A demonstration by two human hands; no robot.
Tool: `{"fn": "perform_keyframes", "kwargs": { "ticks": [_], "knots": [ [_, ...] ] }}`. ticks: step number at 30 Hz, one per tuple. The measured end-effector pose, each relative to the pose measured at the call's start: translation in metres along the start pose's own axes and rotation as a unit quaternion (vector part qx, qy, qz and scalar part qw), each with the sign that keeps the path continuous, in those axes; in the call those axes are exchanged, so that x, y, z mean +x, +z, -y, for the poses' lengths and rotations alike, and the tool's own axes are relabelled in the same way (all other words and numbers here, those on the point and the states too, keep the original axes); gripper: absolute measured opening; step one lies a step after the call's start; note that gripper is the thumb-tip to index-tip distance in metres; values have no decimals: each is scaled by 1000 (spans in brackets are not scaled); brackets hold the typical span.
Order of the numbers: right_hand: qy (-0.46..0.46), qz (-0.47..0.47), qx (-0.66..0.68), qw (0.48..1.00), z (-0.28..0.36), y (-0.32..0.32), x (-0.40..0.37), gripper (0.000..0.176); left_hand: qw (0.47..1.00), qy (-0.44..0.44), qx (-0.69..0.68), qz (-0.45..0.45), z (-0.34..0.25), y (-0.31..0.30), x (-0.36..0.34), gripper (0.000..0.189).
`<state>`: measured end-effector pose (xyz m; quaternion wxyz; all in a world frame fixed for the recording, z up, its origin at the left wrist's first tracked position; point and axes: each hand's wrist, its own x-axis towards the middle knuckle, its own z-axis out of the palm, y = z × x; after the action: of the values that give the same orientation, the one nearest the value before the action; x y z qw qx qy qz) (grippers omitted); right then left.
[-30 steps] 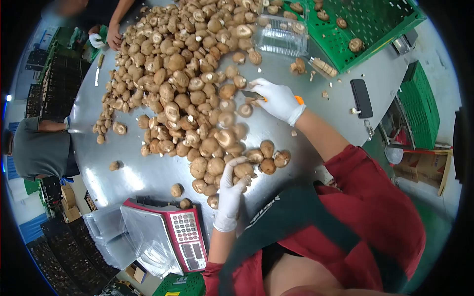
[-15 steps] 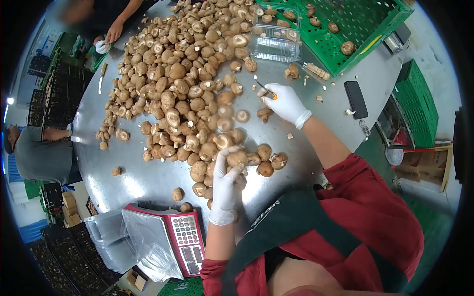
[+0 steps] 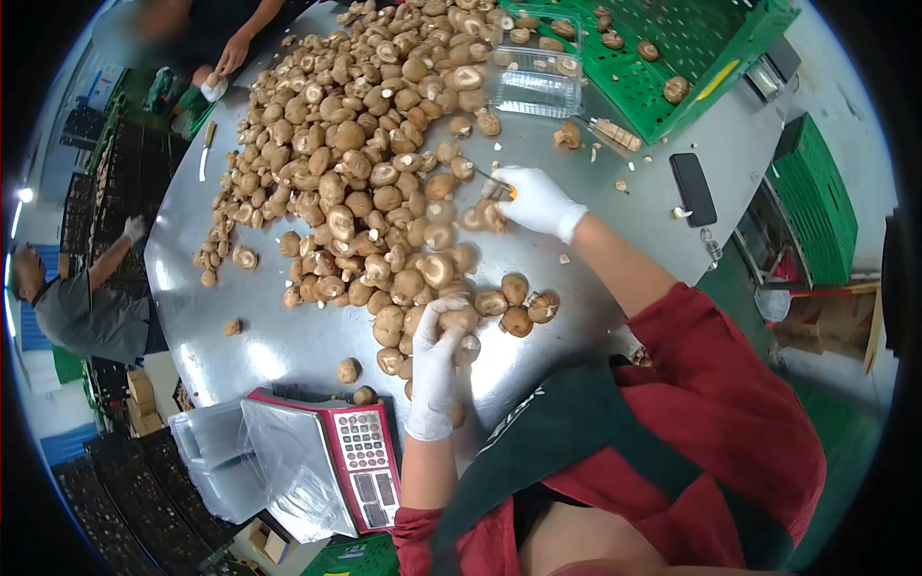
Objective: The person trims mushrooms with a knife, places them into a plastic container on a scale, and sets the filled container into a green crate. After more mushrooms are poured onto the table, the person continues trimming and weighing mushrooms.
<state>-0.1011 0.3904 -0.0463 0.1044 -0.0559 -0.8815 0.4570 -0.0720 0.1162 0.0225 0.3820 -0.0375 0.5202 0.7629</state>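
White gloves cover both my hands over a metal table [image 3: 538, 355]. My left hand [image 3: 434, 370] is closed around a brown shiitake mushroom [image 3: 459, 318] at the near edge of a large mushroom heap [image 3: 346, 144]. My right hand [image 3: 543, 202] grips a small knife [image 3: 512, 192], its orange handle partly hidden by the fingers and its dark blade pointing left to the heap. Right below those fingers lies a loose mushroom [image 3: 494, 218]. Between my hands, a small group of mushrooms [image 3: 516, 321] sits beside the left fingertips.
Clear plastic boxes [image 3: 538, 91] and a green crate [image 3: 663, 125] stand at the far right, near a phone [image 3: 693, 190]. A red scale [image 3: 360, 451] is at the near left. Another knife [image 3: 206, 152] lies by a co-worker's hand [image 3: 231, 54]; another person [image 3: 96, 312] stands left.
My right hand has moved left with the knife, and the mushroom below it has shifted left too. My left hand stays nearly in place. The person at the left has raised an arm.
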Motion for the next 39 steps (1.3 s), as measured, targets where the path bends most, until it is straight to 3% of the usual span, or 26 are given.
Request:
{"fn": "perform_keyframes", "kwargs": {
  "ticks": [2, 4, 6, 7, 8, 11, 13, 14, 17, 18, 21, 22, 25, 28, 34, 39],
  "knots": [
    [101, 100, 164, 976, 43, -15, -8, 28, 999, 7, -25, -33, -7, 5, 2, 10],
    [202, 203, 274, 918, 78, -25, -18, 26, 999, -2, 42, 4, -10, -2, 9, 27],
    [137, 259, 249, 923, 94, -21, -22, 27, 994, -59, 83, 33, 2, -25, 23, 43],
    [104, 283, 238, 923, 98, -15, -23, 27, 995, -75, 65, 0, -6, -8, 19, 45],
    [0, 270, 272, 923, 78, 7, -24, 26, 996, -56, 70, -1, -13, 7, 12, 46],
    [1, 301, 252, 920, 91, 8, -22, 25, 991, -103, 69, 49, -12, -8, 10, 47],
    [80, 282, 281, 914, 102, 8, -26, 21, 990, -131, 10, 45, -11, -11, 10, 45],
    [119, 272, 295, 908, 105, 8, -27, 20, 991, -128, -25, 1, -7, -10, 10, 42],
    [85, 161, 211, 960, 82, 13, -36, 23, 977, -148, -144, 52, 4, -25, 11, 42],
    [78, 127, 121, 981, 97, 2, -43, 29, 976, -163, -145, 24, 6, -26, 11, 44],
    [-61, 58, 10, 996, 90, 13, -66, 35, 977, -142, -157, 3, 21, -31, 13, 44],
    [-23, 117, -35, 992, 102, 10, -75, 46, 982, -113, -144, -34, 24, -25, 12, 42],
    [-4, 121, -140, 983, 114, 23, -90, 67, 990, -33, -82, -109, 27, 2, 5, 38],
    [-7, 108, -126, 986, 108, 34, -95, 73, 988, 40, 50, -138, 36, 3, 2, 36],
    [-10, 88, -138, 986, 107, 34, -96, 74, 995, 35, 4, -94, 30, 11, -6, 38],
    [-26, 99, -145, 984, 109, 35, -95, 75, 981, 42, 100, -159, 41, 5, -3, 38]
  ]
}}
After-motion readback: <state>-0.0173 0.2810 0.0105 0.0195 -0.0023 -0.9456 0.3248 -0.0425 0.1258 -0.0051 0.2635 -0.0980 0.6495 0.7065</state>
